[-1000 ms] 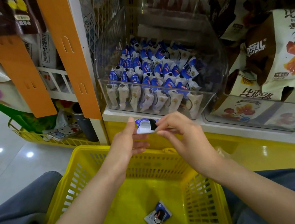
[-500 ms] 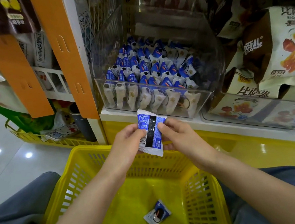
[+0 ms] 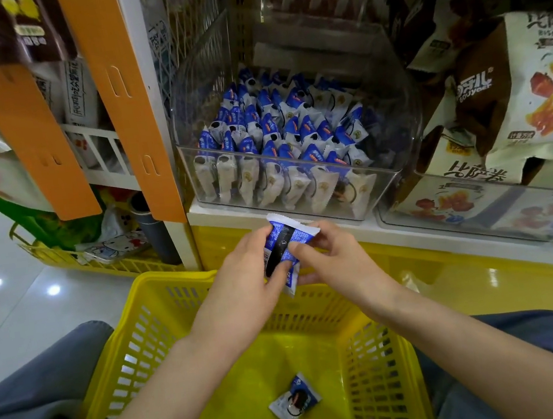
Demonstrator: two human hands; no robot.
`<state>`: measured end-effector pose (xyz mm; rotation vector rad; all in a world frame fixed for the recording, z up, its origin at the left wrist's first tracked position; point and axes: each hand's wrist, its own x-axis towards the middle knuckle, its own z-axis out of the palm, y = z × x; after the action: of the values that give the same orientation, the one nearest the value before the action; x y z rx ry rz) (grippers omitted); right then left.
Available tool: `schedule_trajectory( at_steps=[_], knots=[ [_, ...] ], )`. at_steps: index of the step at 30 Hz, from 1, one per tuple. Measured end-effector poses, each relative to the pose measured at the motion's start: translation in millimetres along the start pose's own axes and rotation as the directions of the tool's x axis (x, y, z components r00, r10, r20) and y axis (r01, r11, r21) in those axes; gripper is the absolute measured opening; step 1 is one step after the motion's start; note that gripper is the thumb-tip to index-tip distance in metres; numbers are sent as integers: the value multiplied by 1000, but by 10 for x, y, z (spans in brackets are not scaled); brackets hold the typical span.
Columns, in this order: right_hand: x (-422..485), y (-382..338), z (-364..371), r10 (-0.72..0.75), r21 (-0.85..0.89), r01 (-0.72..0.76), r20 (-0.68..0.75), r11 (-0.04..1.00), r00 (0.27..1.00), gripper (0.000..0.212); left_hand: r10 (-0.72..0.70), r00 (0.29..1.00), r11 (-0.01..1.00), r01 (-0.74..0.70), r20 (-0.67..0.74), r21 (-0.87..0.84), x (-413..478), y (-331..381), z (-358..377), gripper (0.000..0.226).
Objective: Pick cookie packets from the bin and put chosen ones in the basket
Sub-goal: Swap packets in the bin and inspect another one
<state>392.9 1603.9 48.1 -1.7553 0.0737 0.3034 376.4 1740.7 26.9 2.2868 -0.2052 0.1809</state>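
Note:
A blue and white cookie packet (image 3: 284,243) is held upright between both hands, its back seam facing me, above the far rim of the yellow basket (image 3: 162,312). My left hand (image 3: 245,278) grips its left side, thumb across the front. My right hand (image 3: 332,258) pinches its right edge. Another cookie packet (image 3: 294,402) lies on the basket floor. Behind the hands, a clear bin (image 3: 191,170) on the shelf holds several rows of the same blue and white packets.
Large snack bags (image 3: 530,87) fill the bin to the right. An orange shelf upright (image 3: 124,99) stands left of the clear bin. A second yellow basket (image 3: 67,257) with goods sits on the floor at left. My knees flank the basket.
The packet turned from flat and edge-on to upright with its back seam toward me, and both hands have shifted their hold on it slightly lower.

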Motion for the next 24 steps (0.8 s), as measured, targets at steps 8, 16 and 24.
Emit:
schedule_trajectory(
  at_steps=[8,16,24],
  knots=[
    [2,49,5,-120,-87,121,20,989,993,18,25,997,993,-34,80,115,10,46,-95,41],
    [-22,118,94,-200,-224,196,3,955,980,24,34,998,928,-53,58,369,10,57,-130,25],
    [-11,51,74,-233,-287,236,43,928,971,25,-2,999,990,9,-52,138,43,59,-90,14]
  ],
)
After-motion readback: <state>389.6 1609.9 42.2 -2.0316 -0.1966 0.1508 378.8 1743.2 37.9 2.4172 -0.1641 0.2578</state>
